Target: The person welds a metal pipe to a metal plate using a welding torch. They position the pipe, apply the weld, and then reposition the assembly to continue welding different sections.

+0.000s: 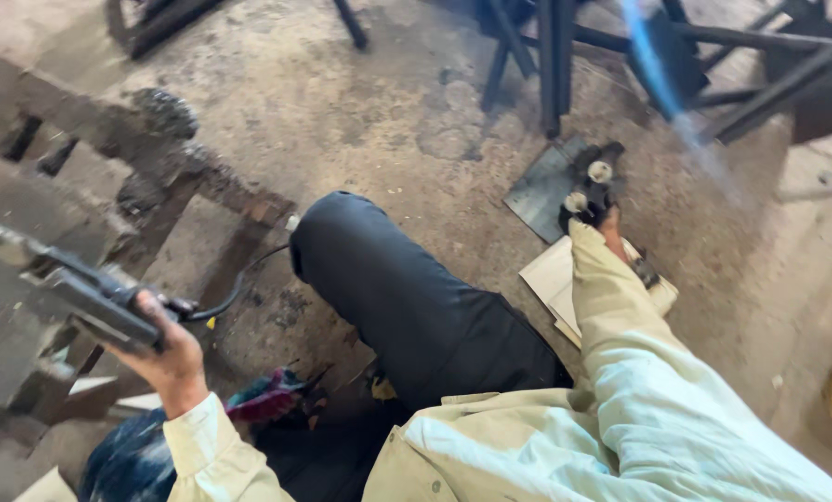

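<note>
Your left hand (170, 358) grips one welding holder (81, 297), fingers wrapped tight, raised at nine o'clock so its single cable (235, 293) hangs slack over the frame (202, 181). Your right hand (611, 228) reaches to one o'clock for a dark tool (591, 186) beside one plate (541, 191); whether those fingers close, I cannot tell.

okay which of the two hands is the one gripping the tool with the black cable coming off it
The left hand, raised at the left of the view, grips the dark tool trailing the black cable. The right hand reaches out to small dark parts on the floor.
</note>
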